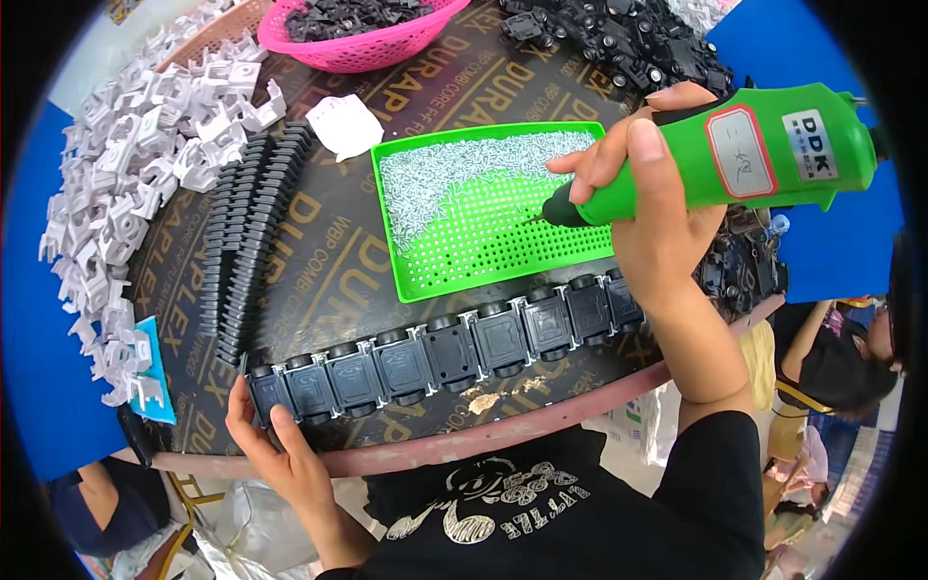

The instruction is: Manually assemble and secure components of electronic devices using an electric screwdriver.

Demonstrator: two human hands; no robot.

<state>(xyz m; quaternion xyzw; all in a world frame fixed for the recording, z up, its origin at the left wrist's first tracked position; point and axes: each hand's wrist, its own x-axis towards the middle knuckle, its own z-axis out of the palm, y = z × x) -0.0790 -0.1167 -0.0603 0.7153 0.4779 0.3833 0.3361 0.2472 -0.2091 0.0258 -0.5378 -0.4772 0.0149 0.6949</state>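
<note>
My right hand (662, 193) is wrapped round a green electric screwdriver (822, 145) with a black nose. Its thin bit points left, above a shallow green perforated tray (399, 280) that holds small silvery screws (406, 198). Along the near side of the table runs a row of black boxy plastic parts (401, 365), set side by side, with wheel-like round pieces at their sides. At the row's left end my left hand (285, 464) grips the last black part (271, 391) between thumb and fingers.
White plastic clips (145, 155) are heaped at the left. Stacked black strips (246, 232) lie beside them. A pink basket (358, 53) of black pieces stands at the back, near a white paper scrap (345, 127). More black parts (628, 43) pile up at the far right. Other people sit nearby.
</note>
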